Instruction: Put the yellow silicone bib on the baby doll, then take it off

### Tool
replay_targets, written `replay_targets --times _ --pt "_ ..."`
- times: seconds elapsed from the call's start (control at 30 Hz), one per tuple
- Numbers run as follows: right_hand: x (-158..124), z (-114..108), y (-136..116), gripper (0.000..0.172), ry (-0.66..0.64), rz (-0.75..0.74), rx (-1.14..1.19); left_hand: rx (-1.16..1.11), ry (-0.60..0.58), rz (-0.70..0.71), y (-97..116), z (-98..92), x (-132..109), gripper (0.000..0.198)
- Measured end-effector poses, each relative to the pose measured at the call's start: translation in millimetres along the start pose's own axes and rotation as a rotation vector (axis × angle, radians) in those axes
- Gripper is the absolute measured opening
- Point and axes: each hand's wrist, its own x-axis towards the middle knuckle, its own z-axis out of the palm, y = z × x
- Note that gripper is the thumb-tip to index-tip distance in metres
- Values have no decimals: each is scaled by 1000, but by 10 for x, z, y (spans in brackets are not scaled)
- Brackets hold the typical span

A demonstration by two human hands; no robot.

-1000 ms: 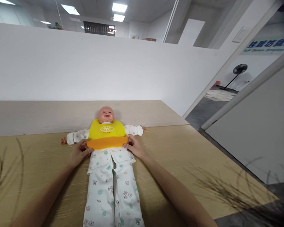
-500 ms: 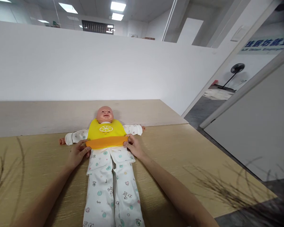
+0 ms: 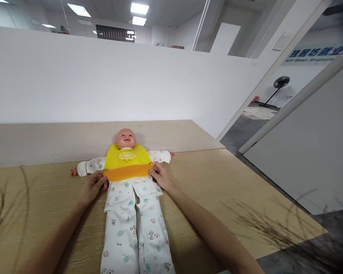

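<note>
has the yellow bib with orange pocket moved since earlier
No, not noticeably. Against the pale wooden board behind, the yellow bib with an orange pocket keeps its place; both drift slightly left together in the picture, as the whole view does.

Sign (image 3: 317, 52) on the far wall (image 3: 299, 74): "居坊就业" after one unclear character; smaller, blurred "Obtain Employme…" beneath

Smooth bib (image 3: 127, 163), matt cloth pyjamas (image 3: 120, 224)

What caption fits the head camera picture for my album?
Left hand and right hand hold the orange lower edge of a doll's yellow bib.
</note>
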Motion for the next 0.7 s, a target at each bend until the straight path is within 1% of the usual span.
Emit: replay_targets --times 0.17,0.37,0.47,0.7 --pt "-13 9 -43 61 27 -18 -44 50 6 9 34 1 -6 49" --pt "-20 23 -111 65 46 38 -48 74 17 25 88 7 -18 47" --pt "-24 5 -130 67 33 59 -25 45 10 22 120 8 -29 50" --pt "-27 -36 -145 73 -43 19 44 -23 -33 0 131 -10 -33 63"
